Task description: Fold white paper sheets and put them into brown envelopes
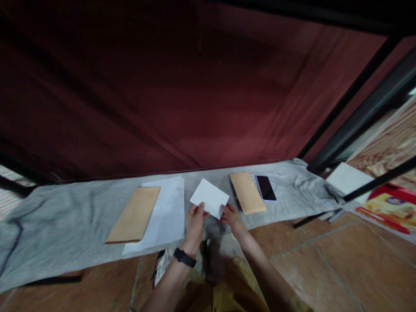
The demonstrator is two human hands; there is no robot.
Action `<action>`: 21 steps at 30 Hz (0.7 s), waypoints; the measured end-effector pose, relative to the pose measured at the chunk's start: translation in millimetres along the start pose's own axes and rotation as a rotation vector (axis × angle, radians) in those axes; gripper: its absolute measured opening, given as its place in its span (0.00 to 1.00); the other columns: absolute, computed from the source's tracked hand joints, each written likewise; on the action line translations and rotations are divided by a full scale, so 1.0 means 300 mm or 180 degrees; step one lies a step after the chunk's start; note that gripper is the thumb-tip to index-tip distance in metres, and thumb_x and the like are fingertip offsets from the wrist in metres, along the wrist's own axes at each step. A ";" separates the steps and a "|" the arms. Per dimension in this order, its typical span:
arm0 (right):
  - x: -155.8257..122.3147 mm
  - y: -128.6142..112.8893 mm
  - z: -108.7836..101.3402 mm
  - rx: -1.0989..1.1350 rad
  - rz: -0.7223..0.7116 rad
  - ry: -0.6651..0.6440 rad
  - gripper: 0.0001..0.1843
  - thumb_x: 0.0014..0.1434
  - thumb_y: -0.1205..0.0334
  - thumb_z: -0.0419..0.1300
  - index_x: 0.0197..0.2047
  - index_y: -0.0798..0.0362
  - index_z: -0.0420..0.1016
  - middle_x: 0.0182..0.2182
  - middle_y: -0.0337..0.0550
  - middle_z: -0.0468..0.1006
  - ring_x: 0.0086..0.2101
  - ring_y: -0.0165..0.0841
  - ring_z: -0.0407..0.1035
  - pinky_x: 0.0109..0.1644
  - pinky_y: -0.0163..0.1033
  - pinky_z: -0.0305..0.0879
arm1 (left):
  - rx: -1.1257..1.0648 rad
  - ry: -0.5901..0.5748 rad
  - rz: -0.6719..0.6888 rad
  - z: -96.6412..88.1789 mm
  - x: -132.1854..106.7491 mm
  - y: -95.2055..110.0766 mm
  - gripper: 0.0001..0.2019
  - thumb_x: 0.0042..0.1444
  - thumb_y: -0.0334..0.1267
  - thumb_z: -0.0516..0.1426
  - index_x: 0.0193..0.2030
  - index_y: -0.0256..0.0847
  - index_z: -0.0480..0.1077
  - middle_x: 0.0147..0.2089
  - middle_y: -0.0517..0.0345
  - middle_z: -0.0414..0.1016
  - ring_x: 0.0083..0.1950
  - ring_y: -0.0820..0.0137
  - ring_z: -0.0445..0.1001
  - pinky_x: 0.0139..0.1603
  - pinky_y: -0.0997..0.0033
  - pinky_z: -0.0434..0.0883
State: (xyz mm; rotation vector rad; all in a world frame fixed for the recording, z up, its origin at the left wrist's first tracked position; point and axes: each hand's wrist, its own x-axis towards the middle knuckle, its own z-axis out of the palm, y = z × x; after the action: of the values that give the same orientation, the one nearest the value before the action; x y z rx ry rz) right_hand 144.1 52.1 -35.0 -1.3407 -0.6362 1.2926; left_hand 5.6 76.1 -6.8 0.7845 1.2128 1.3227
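Between my two hands is a folded sheet of white paper [210,196], tilted cornerwise above the grey cloth. My left hand [195,220] pinches its lower left edge, thumb on top. At the lower right edge my right hand [231,216] grips the same paper, also with the thumb over it. Left of my hands, a brown envelope [134,214] lies partly over large white sheets [169,212]. To the right lies a stack of brown envelopes [247,193], close to my right hand. A dark-screened phone [266,188] rests just beyond that stack.
Grey cloth [87,212] covers the long narrow surface under these things. A dark red fabric panel [201,108] rises behind it. Black metal bars [351,95] slant at the right, near a white box [349,178] and a red and yellow package [391,208]. Tiled floor [318,264] shows below.
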 end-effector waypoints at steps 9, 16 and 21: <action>0.079 0.048 -0.033 -0.0985 -0.0394 0.0258 0.12 0.49 0.51 0.59 0.31 0.50 0.72 0.19 0.33 0.68 0.21 0.29 0.63 0.24 0.33 0.58 | -0.0171 0.0441 -0.0354 -0.106 0.011 -0.077 0.18 0.43 0.38 0.66 0.43 0.41 0.70 0.29 0.66 0.72 0.25 0.76 0.72 0.27 0.75 0.70; 0.106 0.060 -0.055 -0.2006 -0.0869 0.0465 0.15 0.57 0.63 0.56 0.48 0.50 0.75 0.33 0.41 0.78 0.36 0.36 0.72 0.42 0.38 0.67 | 0.1183 0.0099 -0.0323 -0.154 0.062 -0.104 0.17 0.54 0.32 0.58 0.51 0.38 0.69 0.23 0.67 0.71 0.18 0.75 0.68 0.20 0.77 0.65; 0.080 0.092 -0.031 -0.2998 -0.1731 0.0606 0.24 0.63 0.68 0.50 0.62 0.53 0.68 0.53 0.54 0.76 0.52 0.41 0.71 0.58 0.47 0.67 | 0.1238 0.0179 -0.0402 -0.147 0.072 -0.126 0.16 0.56 0.31 0.56 0.52 0.37 0.68 0.20 0.69 0.70 0.17 0.73 0.70 0.18 0.76 0.66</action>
State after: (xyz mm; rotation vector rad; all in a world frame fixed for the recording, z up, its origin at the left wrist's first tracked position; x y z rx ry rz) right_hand 150.5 64.1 -70.2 -1.8120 -1.4542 0.3847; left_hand -28.9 82.1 -57.8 0.9307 1.5651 1.0236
